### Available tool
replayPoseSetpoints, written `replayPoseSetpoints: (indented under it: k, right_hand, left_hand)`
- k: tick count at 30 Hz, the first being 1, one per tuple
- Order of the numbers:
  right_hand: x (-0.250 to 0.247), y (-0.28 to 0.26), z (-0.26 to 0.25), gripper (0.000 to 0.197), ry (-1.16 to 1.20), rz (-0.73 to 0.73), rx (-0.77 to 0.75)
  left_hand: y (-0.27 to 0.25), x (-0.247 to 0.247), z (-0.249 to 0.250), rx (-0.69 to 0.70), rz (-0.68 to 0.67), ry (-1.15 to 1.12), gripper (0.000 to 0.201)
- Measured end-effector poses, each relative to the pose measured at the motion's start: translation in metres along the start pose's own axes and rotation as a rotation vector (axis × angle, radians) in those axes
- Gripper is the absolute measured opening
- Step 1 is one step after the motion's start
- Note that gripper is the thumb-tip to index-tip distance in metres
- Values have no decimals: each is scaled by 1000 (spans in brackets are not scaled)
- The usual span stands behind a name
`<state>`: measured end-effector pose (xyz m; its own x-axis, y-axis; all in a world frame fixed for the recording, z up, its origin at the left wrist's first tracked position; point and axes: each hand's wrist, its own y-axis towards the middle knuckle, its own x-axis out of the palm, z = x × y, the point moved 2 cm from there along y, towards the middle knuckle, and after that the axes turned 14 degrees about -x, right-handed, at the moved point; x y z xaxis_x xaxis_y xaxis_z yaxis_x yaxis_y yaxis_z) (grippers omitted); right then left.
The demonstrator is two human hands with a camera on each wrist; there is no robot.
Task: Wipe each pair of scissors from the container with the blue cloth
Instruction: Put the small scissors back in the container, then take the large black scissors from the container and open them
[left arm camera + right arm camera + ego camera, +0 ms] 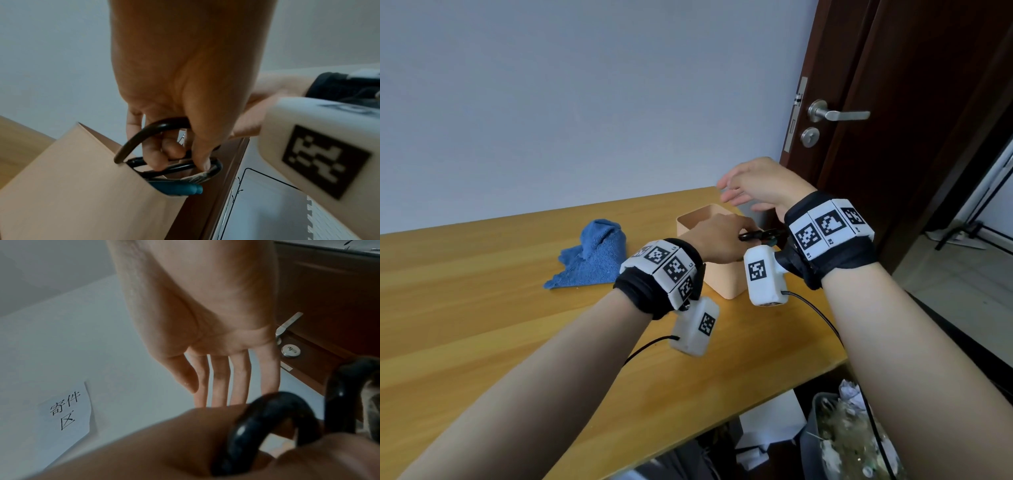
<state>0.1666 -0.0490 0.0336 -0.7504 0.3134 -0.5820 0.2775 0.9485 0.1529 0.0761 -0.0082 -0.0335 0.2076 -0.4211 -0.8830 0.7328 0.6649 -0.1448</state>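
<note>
A peach container [722, 277] stands on the wooden table [482, 325] near its right end. My left hand [717, 240] is over its mouth, fingers curled through the black handle loops of a pair of scissors [144, 134] that still sits in the container [72, 186]. More handles, black and teal [176, 189], stick out beside it. My right hand [753, 186] hovers above and behind the container, fingers straight and spread [218, 382], holding nothing. The blue cloth [592, 255] lies crumpled on the table left of the container.
The table's right edge is just past the container, next to a dark wooden door [893, 102] with a metal handle. A bin full of paper waste [849, 442] sits below the table corner. A paper sign [65, 412] hangs on the wall.
</note>
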Motion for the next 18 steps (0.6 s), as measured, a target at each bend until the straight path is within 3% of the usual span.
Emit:
replayPoseSetpoints:
  k: [7,12,18]
  right_hand:
    - [-8,6,-5,32,126,382,-95]
    - [-13,12,-19,14,192,681,-238]
    - [0,11,-28,10,289,586,-182]
  left_hand:
    - [0,-36,-4,13,223,-282,17]
    - [-10,-69,-14,5,297,-558,21]
    - [-31,-103,-27,81,402,-829,19]
